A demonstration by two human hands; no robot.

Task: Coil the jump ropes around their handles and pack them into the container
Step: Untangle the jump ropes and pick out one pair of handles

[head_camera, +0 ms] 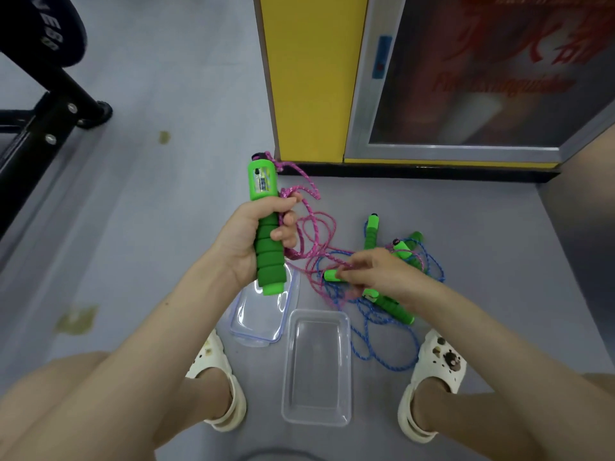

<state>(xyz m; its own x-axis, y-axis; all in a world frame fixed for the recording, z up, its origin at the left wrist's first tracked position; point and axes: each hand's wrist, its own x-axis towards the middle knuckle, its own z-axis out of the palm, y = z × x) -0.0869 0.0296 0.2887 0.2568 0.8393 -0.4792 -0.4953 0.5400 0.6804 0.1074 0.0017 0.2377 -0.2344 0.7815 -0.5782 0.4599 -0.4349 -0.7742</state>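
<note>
Left hand [248,239] fingers wrap the upright green foam handle [266,227] at frame centre; right hand [376,272] fingers pinch the pink braided rope [319,227] beside another handle, lower right.

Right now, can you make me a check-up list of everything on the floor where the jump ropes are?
Surface: grey floor, two greenish stains.
Job's things: pink rope and blue rope tangled loose; clear container empty, lid beside it; more green handles lie in the tangle.
Clutter: nothing seen.
Hands: left hand grips counter handle upright; right hand pinches second handle.
Cables: nothing seen.
Surroundings: black frame, yellow pillar, glass-door cabinet, white sandals.
</note>
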